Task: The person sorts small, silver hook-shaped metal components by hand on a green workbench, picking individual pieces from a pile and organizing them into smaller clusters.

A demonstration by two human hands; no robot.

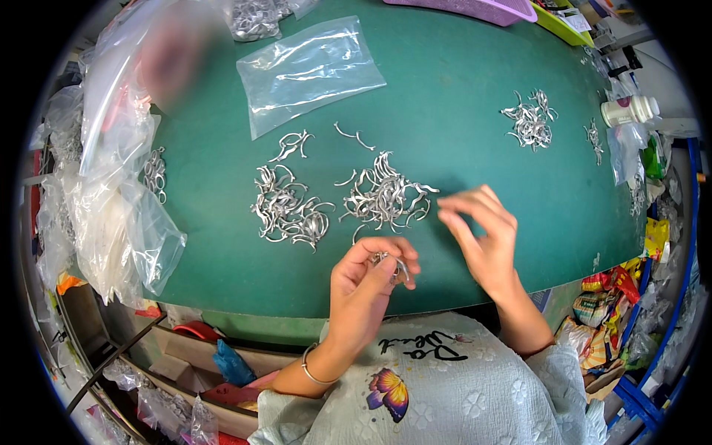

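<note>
Left hand (368,278) pinches metal clips (391,263) (fingers curled); right hand (482,230) loose, empty.

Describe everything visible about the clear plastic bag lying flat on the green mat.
The clear plastic bag is a transparent, glossy, roughly rectangular film pouch, wrinkled and catching light. It looks empty and lies flat, slightly skewed, on the far part of the green mat, beyond the piles of small silvery metal pieces. Neither hand touches it; nothing rests on it.

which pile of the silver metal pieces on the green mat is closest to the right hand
The middle pile, just left of the right hand fingertips. The left pile lies beyond it, and the far-right pile sits further up the mat.
</note>
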